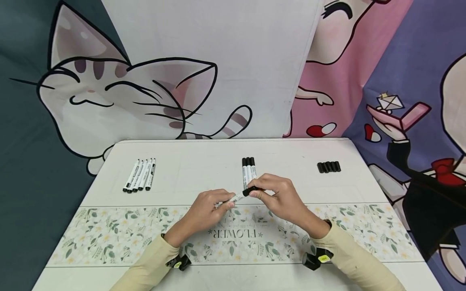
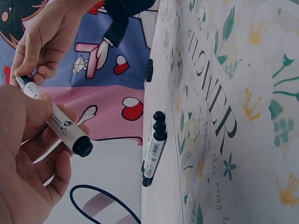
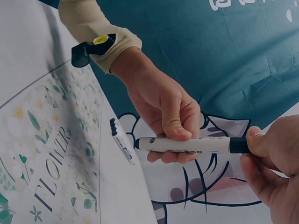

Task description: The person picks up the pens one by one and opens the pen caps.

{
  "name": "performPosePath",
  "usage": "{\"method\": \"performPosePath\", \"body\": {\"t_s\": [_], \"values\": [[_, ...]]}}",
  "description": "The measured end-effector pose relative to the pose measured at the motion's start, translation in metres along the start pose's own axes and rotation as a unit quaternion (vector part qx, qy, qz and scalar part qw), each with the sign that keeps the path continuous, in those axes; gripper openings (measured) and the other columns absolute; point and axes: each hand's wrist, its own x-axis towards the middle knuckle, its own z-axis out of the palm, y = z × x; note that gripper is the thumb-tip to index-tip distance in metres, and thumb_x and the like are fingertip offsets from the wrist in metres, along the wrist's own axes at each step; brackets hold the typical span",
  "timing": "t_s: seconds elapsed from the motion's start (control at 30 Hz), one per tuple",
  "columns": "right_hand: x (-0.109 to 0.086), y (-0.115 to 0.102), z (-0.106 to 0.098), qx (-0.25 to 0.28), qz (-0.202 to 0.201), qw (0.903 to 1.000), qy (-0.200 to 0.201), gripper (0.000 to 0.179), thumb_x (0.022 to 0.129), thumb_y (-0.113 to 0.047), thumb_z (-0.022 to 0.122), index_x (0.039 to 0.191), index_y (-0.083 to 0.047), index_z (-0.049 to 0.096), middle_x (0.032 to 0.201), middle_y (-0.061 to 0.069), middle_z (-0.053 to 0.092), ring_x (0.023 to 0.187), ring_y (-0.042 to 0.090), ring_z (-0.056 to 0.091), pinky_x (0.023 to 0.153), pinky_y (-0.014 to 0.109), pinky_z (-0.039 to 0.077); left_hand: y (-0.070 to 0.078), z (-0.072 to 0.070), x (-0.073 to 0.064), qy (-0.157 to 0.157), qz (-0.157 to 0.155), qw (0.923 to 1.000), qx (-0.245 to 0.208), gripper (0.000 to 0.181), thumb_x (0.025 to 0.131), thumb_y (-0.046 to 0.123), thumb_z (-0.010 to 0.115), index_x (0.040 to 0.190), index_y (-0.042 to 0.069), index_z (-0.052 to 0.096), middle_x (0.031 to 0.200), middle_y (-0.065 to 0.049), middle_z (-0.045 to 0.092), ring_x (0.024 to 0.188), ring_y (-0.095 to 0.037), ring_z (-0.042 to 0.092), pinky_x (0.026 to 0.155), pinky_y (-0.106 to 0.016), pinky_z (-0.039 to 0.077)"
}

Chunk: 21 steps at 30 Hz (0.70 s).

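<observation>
Over the middle of the table, a white marker (image 3: 187, 145) with a dark end plug is held between both hands. My left hand (image 1: 210, 209) grips its white barrel, thumb on one side and fingers on the other. The right hand (image 1: 279, 197) pinches the black cap (image 3: 239, 145) at the marker's other end. Cap and barrel meet in line in the right wrist view; how firmly the cap sits cannot be told. Just beyond the hands lie three capped markers (image 1: 249, 169), side by side, their black caps pointing away.
Several uncapped markers (image 1: 140, 175) lie in a row on the table's left. At the right, several loose black caps (image 1: 329, 167) lie side by side. A floral printed band (image 1: 120, 234) crosses the white table. Cartoon-printed cloths (image 1: 269, 60) hang behind it.
</observation>
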Motion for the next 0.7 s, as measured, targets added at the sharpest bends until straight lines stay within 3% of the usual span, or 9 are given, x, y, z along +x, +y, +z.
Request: {"method": "performPosePath", "body": {"t_s": [0.37, 0.7], "values": [[-0.0011, -0.0005, -0.0007, 0.000, -0.006, 1.0000, -0.004, 0.024, 0.086, 0.001, 0.077, 0.104, -0.014, 0.079, 0.096, -0.004, 0.074, 0.083, 0.009, 0.067, 0.071, 0.019, 0.052, -0.0011, 0.0004, -0.0002, -0.003, 0.004, 1.0000, -0.001, 0.029, 0.102, 0.024, 0.064, 0.127, 0.011, 0.073, 0.115, 0.002, 0.075, 0.107, -0.011, 0.069, 0.091, -0.037, 0.056], [-0.0056, 0.0013, -0.0025, -0.005, -0.016, 0.9998, -0.013, 0.024, 0.086, 0.002, 0.077, 0.105, -0.012, 0.079, 0.098, -0.002, 0.074, 0.085, 0.009, 0.068, 0.071, 0.019, 0.053, 0.0009, -0.0010, 0.0002, -0.015, 0.000, 0.9998, -0.009, 0.031, 0.101, 0.022, 0.066, 0.127, 0.006, 0.072, 0.119, -0.002, 0.074, 0.109, -0.015, 0.070, 0.093, -0.039, 0.056]]}}
